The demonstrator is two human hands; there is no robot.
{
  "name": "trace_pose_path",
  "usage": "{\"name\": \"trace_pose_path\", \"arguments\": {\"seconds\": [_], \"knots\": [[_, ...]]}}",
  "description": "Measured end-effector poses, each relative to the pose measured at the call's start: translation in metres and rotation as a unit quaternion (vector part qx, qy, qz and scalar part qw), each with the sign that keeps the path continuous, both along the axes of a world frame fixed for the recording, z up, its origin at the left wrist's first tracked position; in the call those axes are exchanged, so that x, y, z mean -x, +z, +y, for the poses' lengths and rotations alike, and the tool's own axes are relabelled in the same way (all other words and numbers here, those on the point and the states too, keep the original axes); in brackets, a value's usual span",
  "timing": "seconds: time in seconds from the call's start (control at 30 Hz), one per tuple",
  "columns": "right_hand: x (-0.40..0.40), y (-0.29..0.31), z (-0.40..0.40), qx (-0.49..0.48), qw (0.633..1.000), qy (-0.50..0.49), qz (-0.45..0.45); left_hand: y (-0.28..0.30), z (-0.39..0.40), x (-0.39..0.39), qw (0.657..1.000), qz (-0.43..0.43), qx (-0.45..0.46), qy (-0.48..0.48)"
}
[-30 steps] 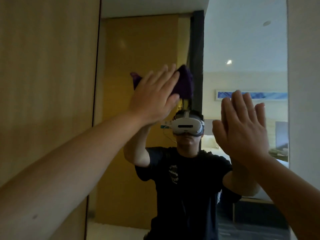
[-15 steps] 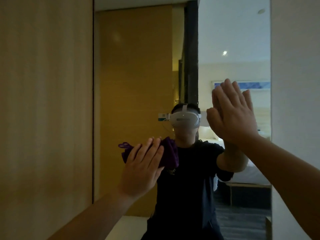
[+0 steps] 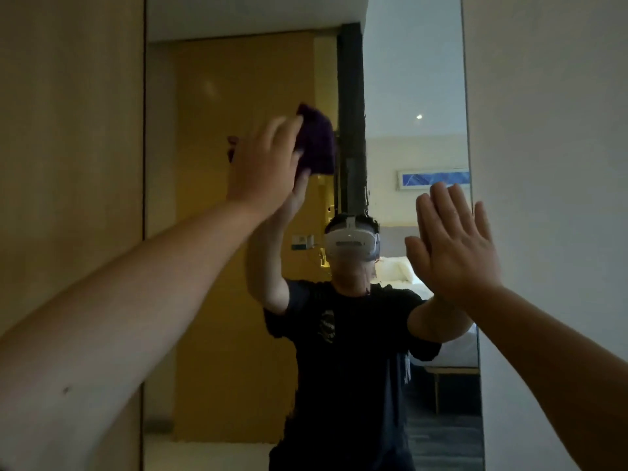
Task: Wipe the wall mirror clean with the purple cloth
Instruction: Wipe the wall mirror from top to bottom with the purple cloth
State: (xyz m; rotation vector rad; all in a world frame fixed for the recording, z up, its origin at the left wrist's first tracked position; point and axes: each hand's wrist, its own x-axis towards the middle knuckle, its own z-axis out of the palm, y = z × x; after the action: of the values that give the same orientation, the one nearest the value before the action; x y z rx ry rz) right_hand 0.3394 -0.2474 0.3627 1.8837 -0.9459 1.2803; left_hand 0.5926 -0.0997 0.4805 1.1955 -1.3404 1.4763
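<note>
A tall wall mirror [image 3: 217, 300] fills the middle of the view, between a wooden panel and a white wall. My left hand [image 3: 263, 164] presses the dark purple cloth [image 3: 316, 144] flat against the glass in the mirror's upper middle, with the cloth bunched under and past my fingertips. My right hand [image 3: 452, 246] is flat on the glass near the mirror's right edge, fingers together and pointing up, holding nothing. The mirror shows my reflection with a headset and a dark shirt.
A wooden wall panel [image 3: 68, 130] borders the mirror on the left. A white wall [image 3: 550, 130] borders it on the right. The reflection shows a yellow door, a dark pillar, a bed and a framed picture behind me.
My left hand has swept the cloth up the glass, from chest height of the reflection to above its head. My right hand has stayed pressed flat near the right edge.
</note>
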Motion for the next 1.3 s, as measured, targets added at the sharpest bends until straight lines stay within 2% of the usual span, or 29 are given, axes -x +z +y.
{"name": "trace_pose_path", "arguments": {"seconds": [0.13,0.2,0.3,0.47,0.7,0.8,0.93,1.03,1.13,1.2,1.3], "knots": [[0.002,0.0,-0.003,-0.003,1.0,0.003,0.006,0.097,-0.024,0.04,0.999,0.031,0.019,0.036],[0.001,0.0,-0.004,0.001,1.0,0.008,0.008,0.113,-0.036,0.055,0.998,0.006,-0.031,0.058],[0.002,0.0,-0.005,0.004,1.0,0.015,0.01,0.104,-0.05,0.057,0.993,-0.021,-0.067,0.093],[0.002,0.0,-0.002,0.012,1.0,0.018,0.008,0.02,-0.054,0.05,0.988,-0.085,-0.095,0.09],[0.002,0.001,0.0,0.016,0.999,0.044,-0.002,-0.193,-0.035,0.036,0.974,-0.145,-0.16,0.07],[0.002,0.001,0.0,0.017,0.999,0.045,-0.008,-0.26,-0.034,0.03,0.97,-0.167,-0.162,0.069],[0.003,0.001,0.0,0.015,0.999,0.044,-0.005,-0.27,-0.033,0.032,0.973,-0.154,-0.15,0.084],[0.009,0.002,-0.001,0.009,0.997,0.081,-0.007,-0.268,-0.031,0.033,0.971,-0.159,-0.152,0.095],[0.031,0.005,-0.003,-0.008,0.991,0.106,-0.086,-0.269,-0.033,0.032,0.97,-0.15,-0.163,0.099],[0.054,0.005,-0.016,-0.053,0.985,0.092,-0.138,-0.269,-0.034,0.031,0.973,-0.15,-0.154,0.086],[0.08,-0.002,-0.041,-0.106,0.987,0.027,-0.116,-0.257,-0.032,0.031,0.978,-0.159,-0.135,0.027]]}}
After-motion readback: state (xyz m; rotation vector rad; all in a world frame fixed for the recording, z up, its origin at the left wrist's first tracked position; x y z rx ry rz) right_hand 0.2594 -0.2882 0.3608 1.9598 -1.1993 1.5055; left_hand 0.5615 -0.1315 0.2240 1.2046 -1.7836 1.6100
